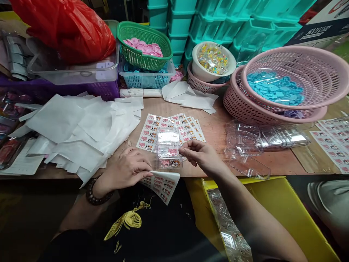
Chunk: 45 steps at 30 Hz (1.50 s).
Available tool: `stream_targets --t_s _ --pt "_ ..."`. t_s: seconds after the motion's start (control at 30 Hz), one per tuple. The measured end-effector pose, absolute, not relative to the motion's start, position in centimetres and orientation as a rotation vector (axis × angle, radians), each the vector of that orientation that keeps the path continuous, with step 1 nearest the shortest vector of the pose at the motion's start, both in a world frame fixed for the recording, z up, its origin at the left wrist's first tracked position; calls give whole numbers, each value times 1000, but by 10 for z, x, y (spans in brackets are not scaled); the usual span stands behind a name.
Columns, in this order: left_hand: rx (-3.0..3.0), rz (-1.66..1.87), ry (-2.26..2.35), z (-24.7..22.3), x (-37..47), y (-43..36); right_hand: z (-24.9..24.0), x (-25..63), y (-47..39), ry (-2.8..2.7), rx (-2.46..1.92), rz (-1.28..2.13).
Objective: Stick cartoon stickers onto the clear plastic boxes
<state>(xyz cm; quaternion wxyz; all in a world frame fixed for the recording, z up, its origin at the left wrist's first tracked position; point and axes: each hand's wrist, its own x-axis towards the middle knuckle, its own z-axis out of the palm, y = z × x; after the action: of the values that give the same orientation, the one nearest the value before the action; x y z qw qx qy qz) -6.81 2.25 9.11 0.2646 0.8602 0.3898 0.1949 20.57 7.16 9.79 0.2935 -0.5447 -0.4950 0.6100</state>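
Note:
My left hand (pixel 130 168) pinches a folded sheet of cat stickers (pixel 163 185) at the table's front edge, its white back partly turned up. Just right of it, my right hand (pixel 196 152) has thumb and forefinger pressed together at the right edge of a clear plastic case (pixel 168 136). A pink-lettered sticker shows on the middle of the case, and one with cats on its lower part. Whether the right fingertips hold a sticker or only the case edge is too small to tell. More sticker sheets (pixel 148 131) lie fanned out under and behind the case.
White backing papers (pixel 79 127) are heaped at the left. Clear plastic cases (pixel 245 140) lie at the right, below pink baskets (pixel 289 78) of blue pieces. A green basket (pixel 147 60) and a white bowl (pixel 214 74) stand behind. A yellow box (pixel 289 214) is below the table.

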Motion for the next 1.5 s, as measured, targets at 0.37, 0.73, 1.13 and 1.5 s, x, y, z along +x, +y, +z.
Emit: stream_targets --t_s 0.37,0.73,1.13,1.5 --pt "2489 511 1107 72 -58 12 83 184 98 -1450 -1617 1638" --pt "2455 541 1075 70 -56 14 85 178 101 -1439 -1632 1632" --pt "2422 512 1070 69 -57 16 87 178 102 -1466 -1699 1587" --pt "2461 380 1087 64 -44 29 88 172 84 -2148 -1810 802"
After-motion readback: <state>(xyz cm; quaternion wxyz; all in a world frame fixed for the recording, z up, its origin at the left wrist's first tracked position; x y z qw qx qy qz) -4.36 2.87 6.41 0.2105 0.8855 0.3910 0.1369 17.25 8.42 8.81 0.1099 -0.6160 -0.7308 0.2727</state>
